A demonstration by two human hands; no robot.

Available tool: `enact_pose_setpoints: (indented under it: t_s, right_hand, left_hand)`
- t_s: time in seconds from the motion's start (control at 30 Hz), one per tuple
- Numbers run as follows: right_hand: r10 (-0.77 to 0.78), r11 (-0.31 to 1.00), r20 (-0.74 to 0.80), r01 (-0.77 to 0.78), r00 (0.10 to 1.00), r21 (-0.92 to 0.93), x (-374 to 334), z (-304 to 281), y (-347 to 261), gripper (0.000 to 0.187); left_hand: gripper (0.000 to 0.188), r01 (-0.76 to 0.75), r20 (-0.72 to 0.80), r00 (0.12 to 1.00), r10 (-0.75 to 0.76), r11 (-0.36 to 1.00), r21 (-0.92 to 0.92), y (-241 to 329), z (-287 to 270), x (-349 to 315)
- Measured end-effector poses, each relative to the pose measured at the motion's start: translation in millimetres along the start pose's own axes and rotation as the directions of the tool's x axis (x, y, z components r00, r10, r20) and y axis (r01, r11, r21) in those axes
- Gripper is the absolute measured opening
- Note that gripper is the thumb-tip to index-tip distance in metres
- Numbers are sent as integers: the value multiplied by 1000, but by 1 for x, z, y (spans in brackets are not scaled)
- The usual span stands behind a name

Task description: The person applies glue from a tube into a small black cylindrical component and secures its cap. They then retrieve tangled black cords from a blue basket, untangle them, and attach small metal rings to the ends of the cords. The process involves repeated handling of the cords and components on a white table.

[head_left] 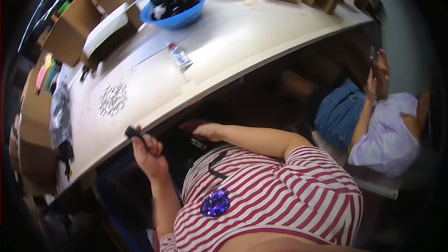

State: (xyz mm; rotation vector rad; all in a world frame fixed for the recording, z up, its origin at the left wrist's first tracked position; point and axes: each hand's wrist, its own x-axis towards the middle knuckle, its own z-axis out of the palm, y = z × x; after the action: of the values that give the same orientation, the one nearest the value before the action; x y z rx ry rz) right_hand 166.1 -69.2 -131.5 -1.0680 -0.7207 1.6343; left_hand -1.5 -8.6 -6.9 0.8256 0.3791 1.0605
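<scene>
Black piece (134, 134) in my left hand (150, 151), upper end poking out past my curled fingers, right by the near edge of the desk (233, 42). That hand is closed round it. My right hand (210, 132) is bent in front of my striped shirt (280, 182), below the desk edge, its fingers in shadow; a small silvery-and-black item (198, 143) shows just beneath it, but I cannot tell how far open that hand is or whether it has hold of the item.

On the desk, a patch of small whitish pieces (113, 99) lies spread out ahead of my left hand. Farther off are a small tube-like packet (179, 56) and a blue basin (175, 22) heaped with black parts (181, 2). To my right, a co-worker (382, 135) holds up a thin dark object (372, 58).
</scene>
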Motion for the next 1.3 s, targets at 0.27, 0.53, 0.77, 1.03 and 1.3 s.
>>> enact_pose_setpoints:
  t_s: [0.27,0.53,0.77,1.03,1.3]
  right_hand:
    - [-445,834,162,473,881,-284,-53,73,-38,34]
    - [-436,847,35,424,899,-321,-83,66,-66,26]
    - [-598,674,-255,304,760,-674,-143,-22,-180,30]
    - [-645,-637,59,-493,762,-593,-188,-335,-299,31]
    - [-679,-427,-287,-681,676,-595,-104,-359,-307,40]
  left_hand:
    - [38,-109,-56,993,106,993,-52,-1,46,1]
    - [39,-104,12,994,108,973,-204,-15,74,19]
    - [48,-198,72,979,188,829,523,-21,44,23]
    - [24,-256,256,943,-212,30,966,-57,-71,-23]
    - [34,229,-240,955,-174,-80,970,-87,-118,-97]
